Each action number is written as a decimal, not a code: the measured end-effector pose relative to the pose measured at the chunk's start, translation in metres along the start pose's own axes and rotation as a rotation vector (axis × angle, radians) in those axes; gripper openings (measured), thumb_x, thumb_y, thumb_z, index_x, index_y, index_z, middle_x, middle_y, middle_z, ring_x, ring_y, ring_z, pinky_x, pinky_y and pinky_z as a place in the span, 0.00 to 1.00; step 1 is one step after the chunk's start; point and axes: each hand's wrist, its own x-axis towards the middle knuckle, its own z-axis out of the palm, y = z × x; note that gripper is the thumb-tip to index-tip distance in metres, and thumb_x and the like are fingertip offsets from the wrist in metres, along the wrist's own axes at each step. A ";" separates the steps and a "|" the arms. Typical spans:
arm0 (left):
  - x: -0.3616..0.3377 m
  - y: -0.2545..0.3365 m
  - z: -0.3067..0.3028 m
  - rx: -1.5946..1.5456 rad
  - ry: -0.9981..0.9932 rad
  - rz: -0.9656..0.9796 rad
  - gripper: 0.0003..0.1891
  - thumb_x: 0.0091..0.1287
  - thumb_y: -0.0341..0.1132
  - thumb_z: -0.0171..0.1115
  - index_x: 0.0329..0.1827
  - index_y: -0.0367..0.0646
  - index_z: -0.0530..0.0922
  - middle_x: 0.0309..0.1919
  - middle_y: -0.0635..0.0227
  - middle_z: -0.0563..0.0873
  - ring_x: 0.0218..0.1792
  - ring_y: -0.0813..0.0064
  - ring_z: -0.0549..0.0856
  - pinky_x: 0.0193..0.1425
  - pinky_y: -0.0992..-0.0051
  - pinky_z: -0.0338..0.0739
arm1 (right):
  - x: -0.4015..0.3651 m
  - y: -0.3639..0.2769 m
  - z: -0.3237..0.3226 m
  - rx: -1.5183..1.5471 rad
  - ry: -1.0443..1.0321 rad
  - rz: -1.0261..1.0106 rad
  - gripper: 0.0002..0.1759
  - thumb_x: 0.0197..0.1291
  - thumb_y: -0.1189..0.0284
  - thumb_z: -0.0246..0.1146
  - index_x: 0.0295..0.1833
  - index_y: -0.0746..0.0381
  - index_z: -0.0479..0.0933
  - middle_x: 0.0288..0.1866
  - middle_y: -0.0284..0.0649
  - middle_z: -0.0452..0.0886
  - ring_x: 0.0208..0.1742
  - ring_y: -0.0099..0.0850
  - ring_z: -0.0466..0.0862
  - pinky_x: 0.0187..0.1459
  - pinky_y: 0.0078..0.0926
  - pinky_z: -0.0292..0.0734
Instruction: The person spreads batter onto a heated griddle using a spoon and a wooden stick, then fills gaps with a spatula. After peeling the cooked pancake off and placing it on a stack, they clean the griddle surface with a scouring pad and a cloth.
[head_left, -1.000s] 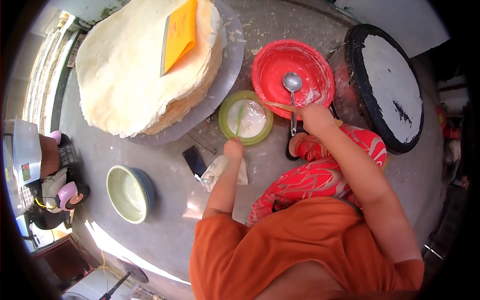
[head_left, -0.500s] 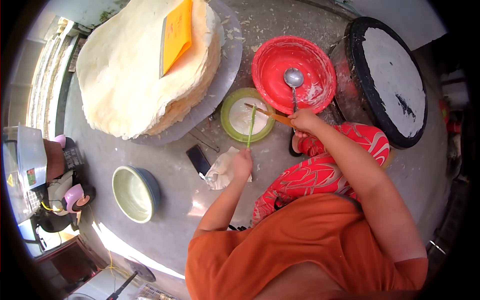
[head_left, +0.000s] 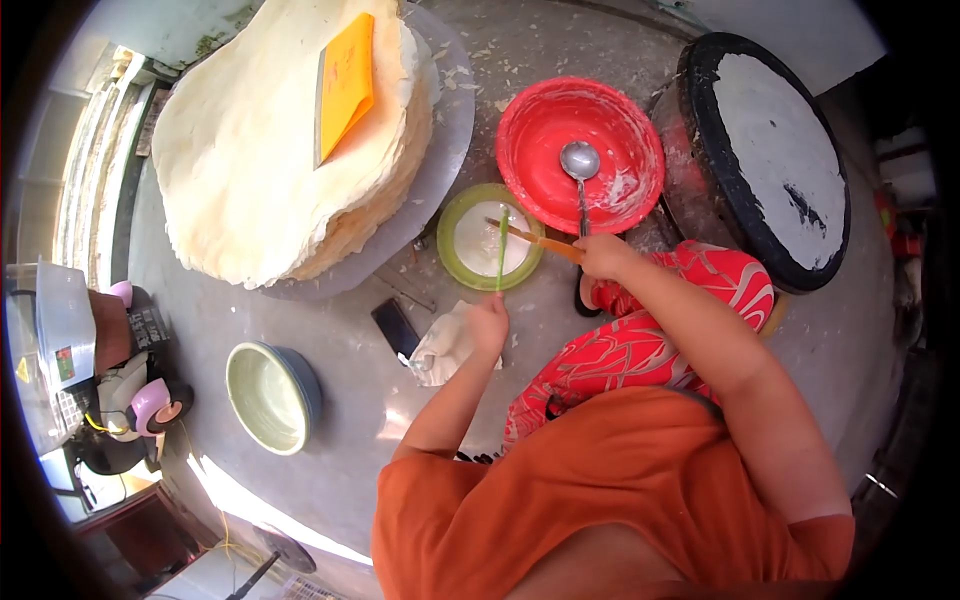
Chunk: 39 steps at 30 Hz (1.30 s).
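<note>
My left hand [head_left: 490,322] is closed round the lower end of a thin green stalk [head_left: 501,262], which points up over the green bowl [head_left: 451,262] of white, milky contents. Closed on the orange handle of a slim, knife-like tool [head_left: 556,246], my right hand [head_left: 606,257] comes in from the other side. The tool's narrow brown end crosses the stalk above the bowl. Just beyond my right hand, a metal ladle [head_left: 580,160] rests in the red basin [head_left: 525,112], its handle reaching over the rim close to my fingers.
A tall stack of pale, thin sheets [head_left: 270,140] carries an orange packet [head_left: 346,90]. On the right stands a black-rimmed drum [head_left: 700,120] with a white top. A phone [head_left: 395,325], a crumpled cloth [head_left: 440,345] and nested bowls [head_left: 268,398] lie on the floor.
The view has shifted slightly. Both hands stay at the green bowl, still holding the stalk and the tool, which cross over it as before.
</note>
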 end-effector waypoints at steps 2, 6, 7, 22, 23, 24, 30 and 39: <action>-0.020 0.012 -0.003 -0.120 -0.109 -0.002 0.14 0.64 0.35 0.50 0.27 0.34 0.78 0.16 0.56 0.79 0.20 0.57 0.77 0.30 0.68 0.73 | -0.002 -0.012 -0.005 0.181 -0.222 0.168 0.18 0.48 0.74 0.54 0.48 0.59 0.76 0.39 0.47 0.81 0.43 0.41 0.81 0.45 0.33 0.75; 0.019 -0.023 0.026 0.065 -0.099 -0.088 0.16 0.64 0.39 0.50 0.31 0.33 0.79 0.23 0.49 0.80 0.27 0.50 0.80 0.35 0.64 0.73 | -0.009 -0.011 -0.007 -0.097 -0.013 0.025 0.20 0.49 0.74 0.55 0.52 0.57 0.75 0.44 0.47 0.79 0.47 0.42 0.79 0.48 0.36 0.73; 0.025 -0.026 0.030 0.061 -0.101 -0.080 0.16 0.64 0.39 0.50 0.31 0.33 0.79 0.23 0.49 0.80 0.27 0.50 0.80 0.35 0.64 0.73 | -0.015 -0.012 -0.015 -0.123 0.041 -0.015 0.18 0.48 0.74 0.55 0.47 0.58 0.77 0.43 0.45 0.80 0.46 0.42 0.80 0.47 0.36 0.74; 0.060 0.128 0.083 -0.724 -0.639 -0.419 0.20 0.66 0.49 0.46 0.42 0.39 0.73 0.33 0.61 0.77 0.36 0.64 0.78 0.43 0.61 0.73 | -0.188 0.087 -0.132 0.336 0.610 0.053 0.18 0.58 0.74 0.54 0.56 0.59 0.72 0.27 0.41 0.79 0.23 0.28 0.77 0.28 0.21 0.72; 0.066 0.146 0.083 -0.943 -0.814 -0.781 0.19 0.67 0.49 0.45 0.38 0.39 0.73 0.31 0.62 0.77 0.33 0.67 0.79 0.40 0.61 0.74 | -0.202 0.099 -0.127 0.475 0.646 0.101 0.18 0.60 0.74 0.54 0.57 0.59 0.71 0.24 0.37 0.77 0.22 0.22 0.74 0.25 0.18 0.69; 0.075 0.153 0.089 -0.935 -0.827 -0.778 0.19 0.67 0.49 0.45 0.38 0.39 0.73 0.31 0.62 0.77 0.33 0.67 0.79 0.40 0.61 0.74 | -0.216 0.110 -0.120 0.616 0.681 0.152 0.19 0.61 0.74 0.53 0.58 0.59 0.71 0.22 0.33 0.75 0.21 0.16 0.72 0.21 0.14 0.66; 0.119 0.185 0.131 -1.240 -0.634 -0.928 0.12 0.66 0.38 0.44 0.29 0.42 0.72 0.19 0.66 0.74 0.22 0.71 0.75 0.34 0.66 0.77 | -0.281 0.161 -0.074 0.824 0.757 0.323 0.19 0.63 0.74 0.52 0.60 0.58 0.69 0.21 0.29 0.73 0.14 0.12 0.64 0.15 0.10 0.58; 0.082 0.198 0.105 0.497 -0.577 0.314 0.11 0.53 0.32 0.54 0.33 0.33 0.80 0.34 0.45 0.81 0.39 0.50 0.82 0.42 0.61 0.76 | -0.300 0.182 -0.028 0.927 0.799 0.433 0.19 0.63 0.74 0.52 0.61 0.57 0.69 0.21 0.27 0.71 0.14 0.11 0.62 0.15 0.09 0.57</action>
